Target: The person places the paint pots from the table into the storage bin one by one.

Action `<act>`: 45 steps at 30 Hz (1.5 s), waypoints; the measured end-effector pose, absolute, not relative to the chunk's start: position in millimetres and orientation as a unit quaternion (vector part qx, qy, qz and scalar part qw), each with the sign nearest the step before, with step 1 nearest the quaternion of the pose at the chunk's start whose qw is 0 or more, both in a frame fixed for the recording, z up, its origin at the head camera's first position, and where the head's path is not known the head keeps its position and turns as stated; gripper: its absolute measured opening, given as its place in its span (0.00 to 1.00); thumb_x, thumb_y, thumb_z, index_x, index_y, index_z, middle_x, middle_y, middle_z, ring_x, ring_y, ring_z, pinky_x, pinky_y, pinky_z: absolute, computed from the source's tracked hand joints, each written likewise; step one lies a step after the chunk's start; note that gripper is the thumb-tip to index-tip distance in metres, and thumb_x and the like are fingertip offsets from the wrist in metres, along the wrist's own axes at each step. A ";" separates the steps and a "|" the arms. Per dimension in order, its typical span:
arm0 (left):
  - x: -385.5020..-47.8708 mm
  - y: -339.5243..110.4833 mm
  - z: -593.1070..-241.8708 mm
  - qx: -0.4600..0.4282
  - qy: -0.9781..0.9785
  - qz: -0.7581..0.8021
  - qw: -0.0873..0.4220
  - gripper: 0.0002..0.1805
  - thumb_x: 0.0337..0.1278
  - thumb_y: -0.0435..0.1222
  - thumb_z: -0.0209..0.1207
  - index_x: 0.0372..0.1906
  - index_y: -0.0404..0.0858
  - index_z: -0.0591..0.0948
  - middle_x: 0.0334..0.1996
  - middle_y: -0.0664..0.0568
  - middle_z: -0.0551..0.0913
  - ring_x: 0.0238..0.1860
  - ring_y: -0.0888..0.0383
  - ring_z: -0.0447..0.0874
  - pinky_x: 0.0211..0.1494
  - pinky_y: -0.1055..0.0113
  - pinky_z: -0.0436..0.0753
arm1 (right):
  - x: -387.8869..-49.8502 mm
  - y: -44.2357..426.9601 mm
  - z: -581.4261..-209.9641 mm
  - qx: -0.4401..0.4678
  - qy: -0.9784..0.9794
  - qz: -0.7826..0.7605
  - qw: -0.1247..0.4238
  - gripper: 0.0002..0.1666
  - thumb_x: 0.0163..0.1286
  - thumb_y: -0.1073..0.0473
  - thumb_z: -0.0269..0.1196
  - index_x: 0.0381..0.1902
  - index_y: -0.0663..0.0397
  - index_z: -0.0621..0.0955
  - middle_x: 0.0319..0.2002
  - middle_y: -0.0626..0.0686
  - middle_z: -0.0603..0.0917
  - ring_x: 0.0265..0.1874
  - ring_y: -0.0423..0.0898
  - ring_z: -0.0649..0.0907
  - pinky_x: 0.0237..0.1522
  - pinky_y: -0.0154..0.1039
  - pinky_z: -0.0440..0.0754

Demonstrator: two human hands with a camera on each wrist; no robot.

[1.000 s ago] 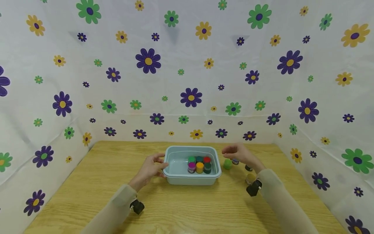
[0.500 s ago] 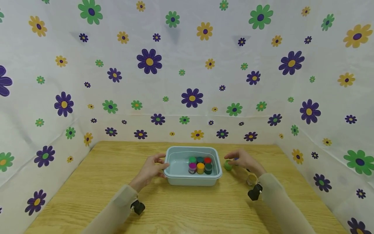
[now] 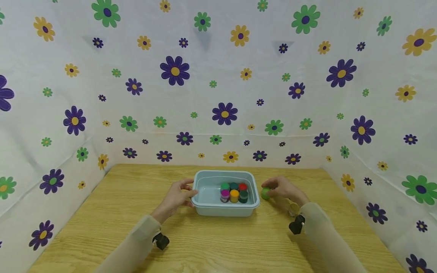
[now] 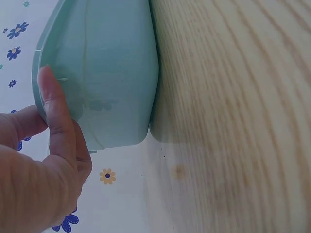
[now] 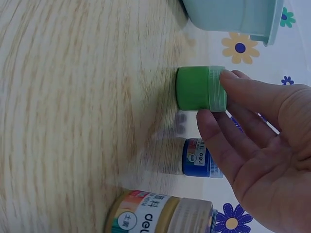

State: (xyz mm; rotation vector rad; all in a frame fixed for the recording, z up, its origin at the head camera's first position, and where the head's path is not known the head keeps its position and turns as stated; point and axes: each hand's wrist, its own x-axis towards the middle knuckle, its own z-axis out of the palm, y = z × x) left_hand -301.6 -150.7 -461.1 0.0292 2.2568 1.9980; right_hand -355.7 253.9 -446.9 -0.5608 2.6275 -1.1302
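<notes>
A pale blue plastic tub (image 3: 225, 211) stands on the table, several paint jars with coloured lids grouped in its right half. My left hand (image 3: 176, 194) holds the tub's left end; in the left wrist view, the fingers of that hand (image 4: 56, 155) pinch the rim and lie along the outer wall. Right of the tub, my right hand (image 3: 285, 189) is at a light green paint jar (image 3: 265, 193). The right wrist view shows this hand (image 5: 265, 145) pinching the green jar (image 5: 194, 89) by its clear lid; the jar stands upright on the table.
A blue paint jar (image 5: 195, 158) stands beside the green one, mostly hidden by my right hand in the head view. Nearer to me is an ochre paint jar (image 3: 294, 209), close to the right wrist. A flower-printed cloth (image 3: 223, 91) surrounds the wooden table (image 3: 218, 242).
My right hand has come down from above the green paint jar and its fingers have closed on the lid. My left hand keeps its hold on the tub.
</notes>
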 end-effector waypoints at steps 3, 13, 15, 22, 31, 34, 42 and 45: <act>-301.8 -150.5 -460.4 0.010 0.748 0.661 0.062 0.28 0.59 0.27 0.63 0.66 0.35 0.73 0.43 0.42 0.73 0.28 0.55 0.81 0.26 0.62 0.87 | -356.6 253.1 -446.4 -0.191 0.900 -0.374 0.120 0.20 0.63 0.67 0.66 0.54 0.64 0.81 0.52 0.60 0.85 0.51 0.55 0.82 0.60 0.57 0.78; -300.5 -150.3 -458.7 0.009 0.748 0.661 0.063 0.28 0.59 0.27 0.63 0.66 0.35 0.73 0.42 0.42 0.73 0.28 0.55 0.81 0.26 0.61 0.87 | -358.6 247.1 -451.5 -0.196 0.910 -0.342 0.127 0.22 0.59 0.66 0.69 0.53 0.63 0.82 0.50 0.59 0.85 0.46 0.52 0.81 0.54 0.49 0.82; -300.2 -149.7 -458.5 0.008 0.748 0.661 0.062 0.28 0.59 0.27 0.63 0.66 0.35 0.73 0.42 0.42 0.73 0.28 0.55 0.81 0.26 0.61 0.87 | -357.9 246.4 -452.1 -0.197 0.912 -0.338 0.120 0.22 0.59 0.66 0.69 0.53 0.64 0.81 0.51 0.60 0.84 0.48 0.54 0.81 0.56 0.52 0.81; -300.9 -149.1 -459.6 0.009 0.746 0.663 0.061 0.28 0.60 0.27 0.63 0.66 0.35 0.73 0.42 0.42 0.73 0.28 0.55 0.81 0.26 0.61 0.87 | -356.2 243.9 -453.1 -0.152 0.909 -0.371 0.111 0.25 0.59 0.63 0.70 0.55 0.60 0.81 0.55 0.62 0.82 0.54 0.60 0.80 0.56 0.53 0.82; -300.7 -150.0 -460.1 0.008 0.746 0.663 0.059 0.28 0.60 0.28 0.63 0.66 0.35 0.73 0.42 0.42 0.73 0.29 0.54 0.81 0.26 0.60 0.87 | -356.6 241.4 -449.8 -0.131 0.864 -0.477 0.092 0.29 0.64 0.58 0.68 0.61 0.63 0.77 0.57 0.64 0.79 0.50 0.54 0.82 0.49 0.48 0.86; -300.9 -149.4 -460.7 0.003 0.747 0.663 0.058 0.28 0.60 0.28 0.63 0.66 0.36 0.73 0.43 0.42 0.73 0.28 0.54 0.81 0.26 0.61 0.87 | -357.8 240.8 -446.3 -0.114 0.860 -0.492 0.077 0.31 0.63 0.53 0.69 0.61 0.60 0.77 0.54 0.60 0.80 0.46 0.49 0.82 0.41 0.44 0.85; -301.5 -149.8 -461.9 0.002 0.738 0.671 0.063 0.28 0.60 0.28 0.63 0.66 0.36 0.73 0.44 0.41 0.74 0.28 0.55 0.81 0.25 0.63 0.87 | -355.3 235.5 -435.9 -0.123 0.838 -0.530 0.051 0.31 0.65 0.52 0.69 0.60 0.63 0.76 0.55 0.62 0.80 0.41 0.49 0.84 0.35 0.39 0.79; -301.3 -149.1 -461.5 0.000 0.742 0.667 0.066 0.28 0.60 0.28 0.62 0.66 0.36 0.73 0.45 0.41 0.74 0.29 0.54 0.82 0.26 0.62 0.87 | -355.4 233.5 -434.2 -0.124 0.837 -0.532 0.042 0.32 0.64 0.51 0.69 0.60 0.63 0.76 0.54 0.62 0.81 0.41 0.49 0.84 0.45 0.44 0.82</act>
